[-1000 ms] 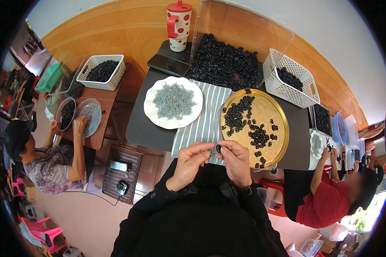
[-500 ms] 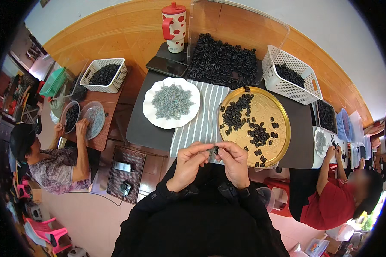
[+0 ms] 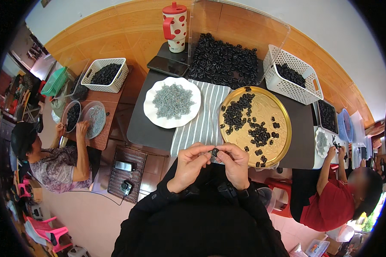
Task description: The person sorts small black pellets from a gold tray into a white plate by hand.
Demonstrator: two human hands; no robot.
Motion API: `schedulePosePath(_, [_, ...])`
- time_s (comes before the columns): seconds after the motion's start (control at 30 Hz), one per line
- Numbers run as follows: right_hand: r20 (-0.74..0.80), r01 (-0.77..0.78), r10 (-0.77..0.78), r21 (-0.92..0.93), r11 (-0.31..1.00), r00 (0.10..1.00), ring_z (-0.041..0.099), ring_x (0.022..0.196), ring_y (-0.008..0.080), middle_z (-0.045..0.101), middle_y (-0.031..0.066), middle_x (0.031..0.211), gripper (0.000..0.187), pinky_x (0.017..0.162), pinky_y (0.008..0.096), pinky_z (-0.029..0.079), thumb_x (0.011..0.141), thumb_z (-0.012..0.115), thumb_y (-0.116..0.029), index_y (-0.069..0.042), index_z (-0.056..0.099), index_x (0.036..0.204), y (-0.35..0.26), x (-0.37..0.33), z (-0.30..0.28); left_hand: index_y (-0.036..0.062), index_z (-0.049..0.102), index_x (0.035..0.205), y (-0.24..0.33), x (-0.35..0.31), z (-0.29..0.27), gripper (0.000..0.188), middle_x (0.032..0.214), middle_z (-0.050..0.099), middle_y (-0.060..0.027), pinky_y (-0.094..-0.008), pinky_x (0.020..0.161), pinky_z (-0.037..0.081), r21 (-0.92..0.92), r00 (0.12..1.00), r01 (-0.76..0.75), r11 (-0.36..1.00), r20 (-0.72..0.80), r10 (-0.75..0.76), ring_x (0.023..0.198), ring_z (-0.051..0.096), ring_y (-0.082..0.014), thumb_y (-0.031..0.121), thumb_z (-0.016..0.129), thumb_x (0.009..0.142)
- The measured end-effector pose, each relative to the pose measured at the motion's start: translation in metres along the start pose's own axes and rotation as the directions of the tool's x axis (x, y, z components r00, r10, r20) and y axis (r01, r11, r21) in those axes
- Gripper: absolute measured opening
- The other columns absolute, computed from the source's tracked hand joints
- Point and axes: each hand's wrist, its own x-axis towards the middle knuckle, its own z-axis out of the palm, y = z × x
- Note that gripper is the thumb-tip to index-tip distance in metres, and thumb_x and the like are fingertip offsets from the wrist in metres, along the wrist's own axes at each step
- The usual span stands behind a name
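"While the left hand (image 3: pixel 188 168) and right hand (image 3: pixel 236 166) barely shift, what changed?"

"Both pinch one small rounded black piece (image 3: pixel 215 152) between fingertips; it has turned slightly, so the same piece seems in work."

"Counts?"

"One white scalloped plate (image 3: pixel 149 105) at eleven o'clock, one round golden tray (image 3: pixel 269 109) at two; their slender grey pieces (image 3: pixel 173 101) and glossy black pieces (image 3: pixel 235 115) defy counting."

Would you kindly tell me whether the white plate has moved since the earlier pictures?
No; judged against the spotted mug, the white plate keeps its place, nearer the person, its right edge overlapping the striped cloth.
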Motion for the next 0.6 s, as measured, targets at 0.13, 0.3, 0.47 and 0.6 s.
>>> schedulePosePath(0.13, [0.004,0.018,-0.018,0.031,0.999,1.000,0.057,0.072,0.0097,0.060,0.0058,0.085,0.015,0.067,0.0211,0.046,0.087,0.057,0.005,0.005,0.062,0.101,0.0018,-0.0014,0.0020,-0.0023,0.066,0.107,-0.0029,-0.0002,-0.0003,0.024,0.086,0.055,-0.0042,-0.0200,0.057,0.042,-0.021,1.000,0.013,1.000,-0.013,-0.013,0.069,0.056,-0.0101,-0.006,0.056,0.086])
schedulePosePath(0.3, [0.008,0.070,-0.071,0.074,0.995,0.997,0.056,0.073,0.0075,0.061,0.0035,0.084,0.014,0.067,0.0203,0.046,0.088,0.059,0.003,0.004,0.063,0.102,0.0069,-0.0023,0.0002,-0.0026,0.065,0.109,-0.0043,-0.0001,0.0005,0.024,0.086,0.056,-0.0053,-0.0206,0.058,0.044,-0.108,1.000,0.002,0.994,0.024,0.001,0.070,0.056,-0.0108,-0.005,0.056,0.087])
schedulePosePath(0.47, [0.016,0.113,-0.115,0.087,0.990,0.993,0.055,0.072,0.0087,0.060,0.0051,0.084,0.015,0.065,0.0211,0.045,0.088,0.057,0.005,0.003,0.064,0.101,0.0071,-0.0032,-0.0002,-0.0020,0.064,0.111,-0.0020,0.0007,-0.0040,0.025,0.089,0.058,-0.0066,-0.0203,0.060,0.046,-0.128,0.995,0.036,0.991,0.098,-0.024,0.072,0.058,-0.0118,-0.004,0.058,0.088])
schedulePosePath(0.6, [0.017,0.121,-0.124,0.103,0.987,0.992,0.056,0.072,0.0089,0.060,0.0053,0.084,0.015,0.065,0.0212,0.045,0.088,0.057,0.005,0.003,0.064,0.101,0.0076,-0.0055,-0.0002,-0.0021,0.064,0.111,-0.0016,0.0008,-0.0052,0.024,0.090,0.059,-0.0079,-0.0207,0.060,0.047,-0.137,0.990,0.075,0.988,0.133,-0.057,0.073,0.060,-0.0133,-0.004,0.058,0.087])
